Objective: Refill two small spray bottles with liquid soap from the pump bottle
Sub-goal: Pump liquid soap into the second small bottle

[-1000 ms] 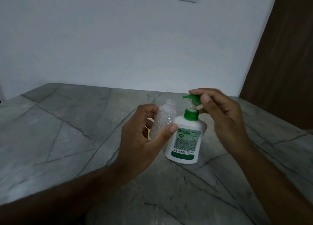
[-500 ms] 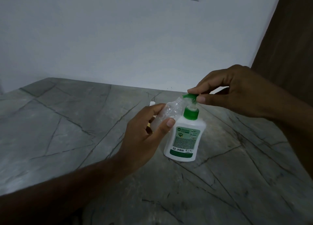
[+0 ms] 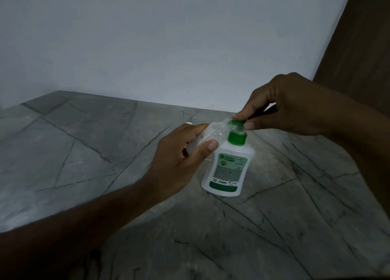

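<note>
Head view: the left hand [image 3: 179,159] reaches in from lower left, fingers and thumb curled round a clear small spray bottle [image 3: 213,134] tilted with its open neck under the pump nozzle. The right hand [image 3: 291,104] comes from the right, fingertips [image 3: 239,116] bunched on the green pump head [image 3: 237,125] of the white pump bottle [image 3: 229,167], upright on the marble table [image 3: 84,153] just beside the left thumb

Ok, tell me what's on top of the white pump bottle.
A green pump head, pinched by the right hand; its nozzle tip is covered by the tilted clear plastic bottle.
</note>
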